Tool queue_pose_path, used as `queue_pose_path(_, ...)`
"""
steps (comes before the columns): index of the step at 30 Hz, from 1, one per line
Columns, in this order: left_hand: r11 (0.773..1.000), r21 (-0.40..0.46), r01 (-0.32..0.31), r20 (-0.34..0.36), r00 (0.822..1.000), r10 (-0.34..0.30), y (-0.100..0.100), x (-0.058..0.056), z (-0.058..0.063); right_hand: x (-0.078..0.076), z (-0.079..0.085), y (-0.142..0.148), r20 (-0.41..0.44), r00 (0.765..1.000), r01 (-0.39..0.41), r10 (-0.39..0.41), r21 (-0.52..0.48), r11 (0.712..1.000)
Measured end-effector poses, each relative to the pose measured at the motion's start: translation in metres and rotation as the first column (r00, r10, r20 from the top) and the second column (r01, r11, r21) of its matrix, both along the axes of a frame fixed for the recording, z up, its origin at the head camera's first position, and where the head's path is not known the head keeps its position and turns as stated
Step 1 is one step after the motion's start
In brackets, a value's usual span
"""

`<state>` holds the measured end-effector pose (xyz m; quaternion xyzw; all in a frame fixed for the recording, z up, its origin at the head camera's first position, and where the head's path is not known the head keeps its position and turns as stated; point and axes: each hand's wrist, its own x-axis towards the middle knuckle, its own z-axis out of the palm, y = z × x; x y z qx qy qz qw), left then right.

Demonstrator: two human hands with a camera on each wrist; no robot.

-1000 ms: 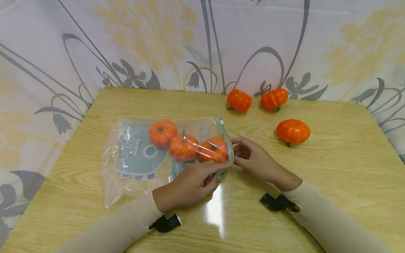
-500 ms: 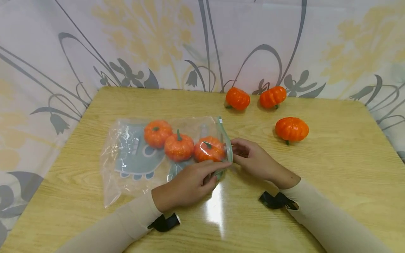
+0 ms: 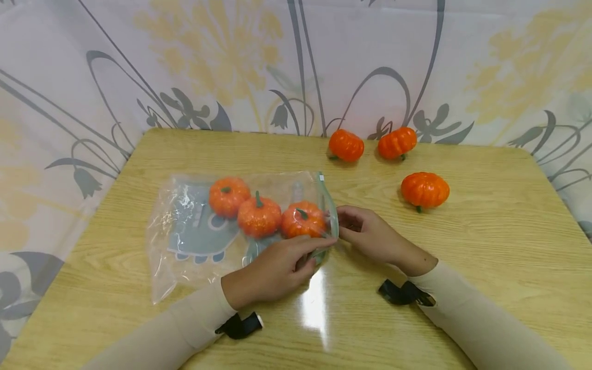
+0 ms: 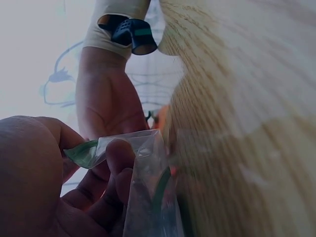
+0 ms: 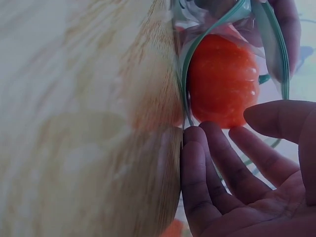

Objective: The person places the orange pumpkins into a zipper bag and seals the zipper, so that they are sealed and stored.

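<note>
A clear zip bag [image 3: 199, 275] with a green zip edge and a printed blue-grey figure lies on the table. Three small orange pumpkins are inside it: the left pumpkin [image 3: 226, 199], the middle pumpkin [image 3: 260, 218] and the right pumpkin [image 3: 303, 222] close behind the bag's mouth. My left hand [image 3: 279, 270] pinches the front side of the mouth, lifting the edge between thumb and fingers [image 4: 120, 157]. At the opening my right hand [image 3: 372, 234] has its fingers relaxed and nearly straight, fingertips beside the right pumpkin [image 5: 224, 81]; whether they touch it I cannot tell.
Outside the bag are three more pumpkins: two at the back edge, the left one [image 3: 347, 146] and the right one [image 3: 398, 143], and a third pumpkin [image 3: 424, 190] at right. A patterned cloth [image 3: 185, 61] hangs behind the wooden table [image 3: 485, 246].
The three pumpkins in the bag have shifted slightly left, deeper inside. The left hand keeps its hold on the bag's edge, and the right hand stays at the opening.
</note>
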<state>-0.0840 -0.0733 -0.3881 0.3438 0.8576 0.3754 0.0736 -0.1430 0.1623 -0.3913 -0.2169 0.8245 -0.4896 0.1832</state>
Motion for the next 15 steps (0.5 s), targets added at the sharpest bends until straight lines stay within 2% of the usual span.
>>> queue_pose_path(11, 1.0, -0.001, 0.006, 0.016, 1.0, -0.006, 0.0003, 0.0003, -0.0006, -0.0007, -0.0006, 0.0005, 0.001, 1.0, -0.015, 0.015, 0.004, 1.0)
queue_pose_path(15, 1.0, -0.024, -0.002, 0.042, 0.999, 0.003, 0.001, -0.0004, -0.0003, -0.001, -0.0001, 0.0009, 0.006, 1.0, -0.007, 0.007, 0.006, 1.0)
